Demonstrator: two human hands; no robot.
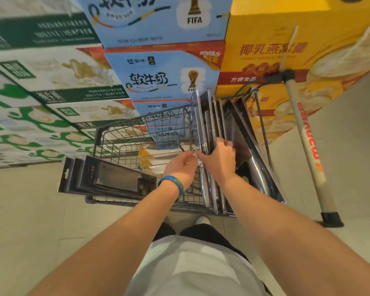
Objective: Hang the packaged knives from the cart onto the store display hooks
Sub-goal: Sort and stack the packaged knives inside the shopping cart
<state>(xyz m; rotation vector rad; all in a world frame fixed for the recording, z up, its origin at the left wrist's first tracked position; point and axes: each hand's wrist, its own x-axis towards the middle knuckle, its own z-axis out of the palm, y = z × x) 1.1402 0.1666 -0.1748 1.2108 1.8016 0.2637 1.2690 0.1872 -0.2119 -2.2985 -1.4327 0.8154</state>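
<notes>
Nearest in, both hands are down in the cart [124,133], so the job looks barely underway: plenty of knives are waiting to be hung, and no display hooks are in view. The left hand [181,167], with a blue wristband [171,182], has its fingers curled and seems to pinch the near edge of a clear pack. The right hand [219,159], just beside it, hooks its fingers over the tops of the packaged knives [209,116] standing on edge. Out to the left of the left hand, a flat stack of dark packs [107,178] lies on the cart's edge. Beyond the hands are stacked cartons [162,77].
</notes>
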